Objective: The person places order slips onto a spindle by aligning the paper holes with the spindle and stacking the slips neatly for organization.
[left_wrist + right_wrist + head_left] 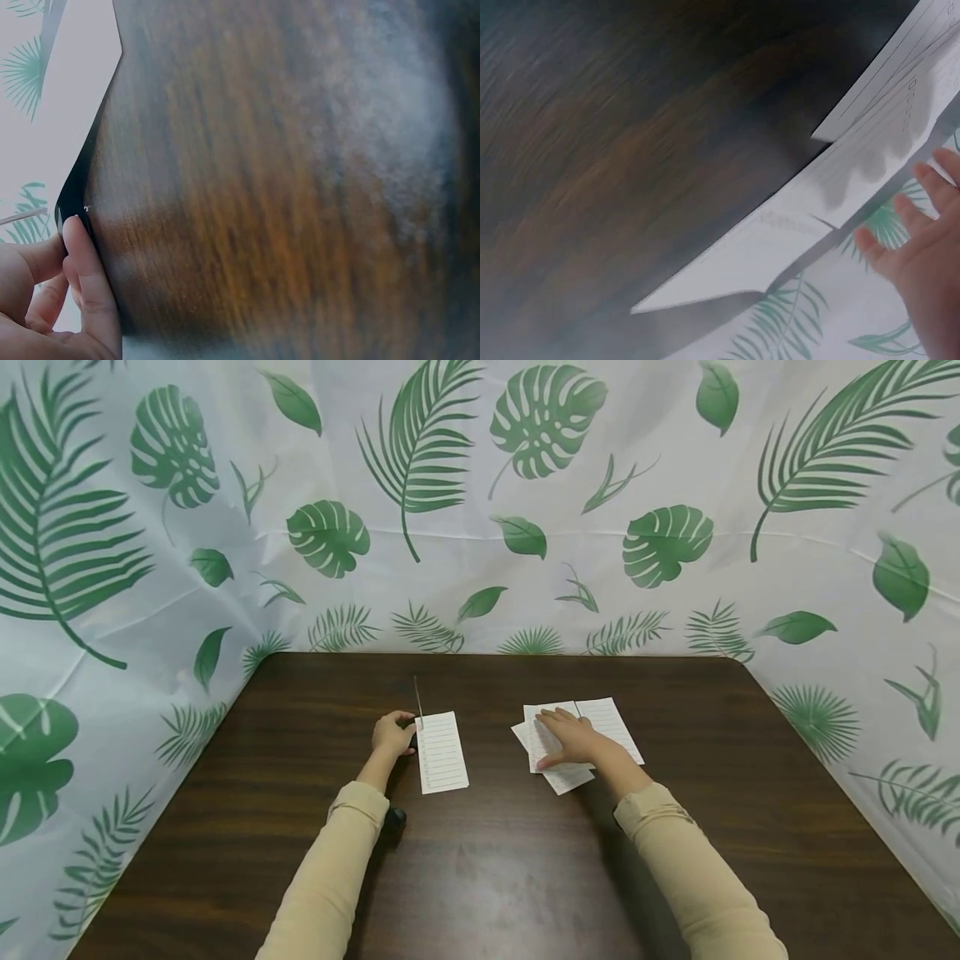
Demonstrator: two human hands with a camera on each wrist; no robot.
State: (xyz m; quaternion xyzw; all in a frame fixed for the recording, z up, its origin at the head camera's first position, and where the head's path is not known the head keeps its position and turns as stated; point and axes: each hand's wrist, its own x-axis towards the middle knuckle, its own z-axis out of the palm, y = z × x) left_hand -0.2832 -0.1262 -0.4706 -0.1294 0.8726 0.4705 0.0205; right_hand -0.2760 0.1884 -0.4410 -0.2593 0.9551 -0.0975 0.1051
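Two tan sleeves [318, 885] reach in over the dark brown table [487, 868] from the near side. One small dark lump [396, 817] shows just beside the left sleeve. Farther on, the left hand [392, 733] is at the left edge of a stack of white lined cards [442, 756]. Its thumb and fingers pinch a small black thing [73, 196] at that edge. A thin stick [417, 693] pokes up past the stack's top left corner. Well apart, to the right, the right hand [576, 739] has its fingers spread wide over some loose white papers [617, 731]. It holds nothing, but whether it touches them is hard to tell. The papers lie on the table, partly over each other in a messy fan. Behind the table hangs a white cloth [465, 556] with green leaves.
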